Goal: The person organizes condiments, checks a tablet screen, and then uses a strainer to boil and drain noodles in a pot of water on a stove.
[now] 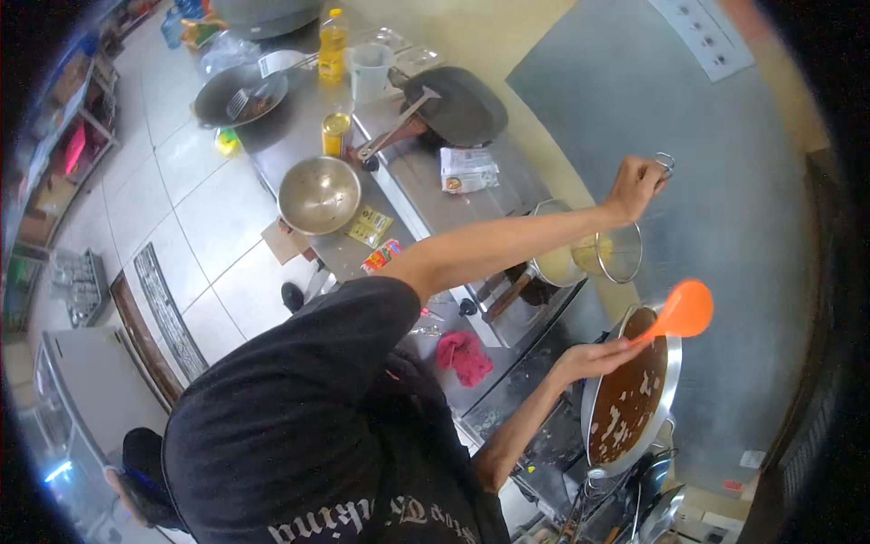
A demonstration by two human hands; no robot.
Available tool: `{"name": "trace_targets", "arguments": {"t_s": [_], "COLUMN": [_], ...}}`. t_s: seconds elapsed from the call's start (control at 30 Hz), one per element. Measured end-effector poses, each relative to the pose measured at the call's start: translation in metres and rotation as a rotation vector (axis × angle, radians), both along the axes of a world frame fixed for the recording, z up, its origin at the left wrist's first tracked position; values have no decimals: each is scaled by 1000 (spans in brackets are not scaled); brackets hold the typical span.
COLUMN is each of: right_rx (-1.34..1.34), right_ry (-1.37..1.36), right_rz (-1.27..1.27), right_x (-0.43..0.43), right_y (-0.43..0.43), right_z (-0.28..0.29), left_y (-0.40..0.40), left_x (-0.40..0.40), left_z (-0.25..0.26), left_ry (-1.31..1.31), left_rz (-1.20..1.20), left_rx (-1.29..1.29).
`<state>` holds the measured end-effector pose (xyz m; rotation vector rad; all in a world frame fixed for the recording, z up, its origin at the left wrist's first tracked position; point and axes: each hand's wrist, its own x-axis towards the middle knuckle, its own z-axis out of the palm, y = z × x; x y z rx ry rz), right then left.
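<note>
My left hand (635, 185) is raised near the wall, closed around the handle of a wire-mesh strainer (629, 257). Something yellow (595, 253), perhaps noodles, shows at the strainer's basket; whether it lies inside is unclear. The basket hangs beside a saucepan (554, 262) of pale liquid, partly hidden by my left forearm. In my right hand (590, 360) is an orange plastic ladle (686, 307), its handle in my fingers and its bowl over the far rim of a large metal pot (674, 381). Brown sauce with pale pieces (629, 408) fills the pot.
A grill pan (469, 109), a steel bowl (319, 196), a can (336, 134), an oil bottle (333, 47) and a wok (262, 95) stand along the counter. A pink cloth (464, 358) lies near my body. Several utensils (639, 489) sit beyond the pot.
</note>
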<state>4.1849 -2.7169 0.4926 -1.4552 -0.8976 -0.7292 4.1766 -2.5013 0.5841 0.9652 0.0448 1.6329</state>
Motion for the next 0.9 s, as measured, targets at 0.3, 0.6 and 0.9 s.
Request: {"name": "trace_targets", "arguments": {"t_s": [0.3,0.6,0.9], "right_rx": [-105,-295,-447], "right_ry": [174,401,386], "right_rz": [-18,108,336], "right_x": [9,-11,-38], "right_y": [-50,-85,-54], "right_z": [-8,-71,-69], "left_y": [-9,-22,-4], "left_x": [-103,-332,-342], "left_z": [13,69,-68], "left_ry": [-179,909,1675], "left_rz": [-117,320,290], "left_rx": [142,248,733]}}
